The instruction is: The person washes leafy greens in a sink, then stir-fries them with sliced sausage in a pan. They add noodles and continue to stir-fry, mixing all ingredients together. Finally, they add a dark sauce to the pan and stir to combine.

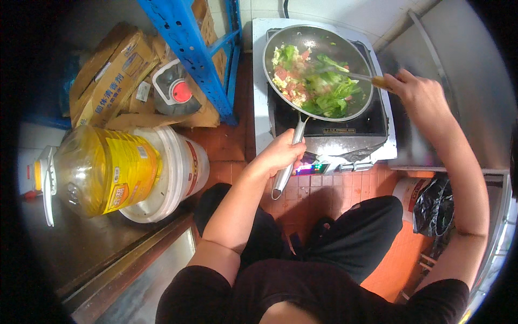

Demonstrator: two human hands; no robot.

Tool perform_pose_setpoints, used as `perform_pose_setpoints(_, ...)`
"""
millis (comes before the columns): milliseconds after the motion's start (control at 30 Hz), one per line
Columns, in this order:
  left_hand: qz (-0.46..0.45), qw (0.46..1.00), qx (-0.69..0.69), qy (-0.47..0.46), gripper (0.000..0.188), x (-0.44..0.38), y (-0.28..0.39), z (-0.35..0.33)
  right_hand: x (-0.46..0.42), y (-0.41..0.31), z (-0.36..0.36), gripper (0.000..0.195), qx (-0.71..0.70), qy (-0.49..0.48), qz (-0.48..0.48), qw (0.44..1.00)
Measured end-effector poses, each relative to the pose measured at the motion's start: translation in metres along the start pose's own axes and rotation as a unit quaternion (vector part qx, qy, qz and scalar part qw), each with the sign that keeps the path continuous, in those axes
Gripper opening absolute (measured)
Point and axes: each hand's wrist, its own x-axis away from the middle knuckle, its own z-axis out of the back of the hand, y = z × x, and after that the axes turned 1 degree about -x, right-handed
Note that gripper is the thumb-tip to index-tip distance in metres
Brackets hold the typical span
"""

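Note:
A frying pan (366,103) sits on the dark plate of an induction cooktop (279,113). Leafy greens (332,91) lie mostly in its right half; pinkish pieces, perhaps tomato or meat, and yellow-white bits like egg (289,87) fill the left. My left hand (283,152) is wrapped around the pan's metal handle (298,133). At the pan's right rim, my right hand (417,93) grips a spatula (360,75) by its yellowish handle. The spatula's head is blurred among the food, so its shape cannot be made out.
Left stands a large bottle of yellow cooking oil (129,170) before a lidded plastic bucket (178,194). Behind are cardboard boxes (117,77), a red-capped jug (162,95) and a blue metal shelf post (190,44). A metal panel (473,81) rises right; a bag-lined bin (406,192) stands below.

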Motion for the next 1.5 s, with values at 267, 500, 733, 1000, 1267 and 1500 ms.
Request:
perform_pose_setpoints(267,-0.005,1.000,-0.005,0.000,0.014,0.002,0.001,0.005,-0.009,0.046,0.046,0.028,0.057,-0.014,-0.031,0.998)
perform_pose_setpoints(500,-0.022,0.999,-0.046,-0.011,0.015,-0.001,0.012,0.007,-0.140,0.102,-0.036,0.029,-0.012,-0.045,-0.097,0.994)
perform_pose_setpoints(733,0.007,1.000,-0.021,0.002,0.016,0.006,0.005,0.015,-0.175,0.049,0.012,0.027,-0.115,-0.062,0.150,0.980)
perform_pose_setpoints(1000,0.024,0.999,0.024,-0.017,0.019,0.007,0.021,0.011,-0.097,0.058,0.066,0.032,0.161,-0.020,0.239,0.958)
perform_pose_setpoints(1267,0.022,0.999,0.022,-0.006,0.016,0.007,0.014,0.016,0.014,0.075,0.061,0.038,0.121,-0.030,0.085,0.989)
perform_pose_setpoints(1500,0.017,1.000,0.002,-0.018,0.014,0.006,0.012,0.013,0.045,0.002,0.026,0.045,0.058,-0.167,0.006,0.984)
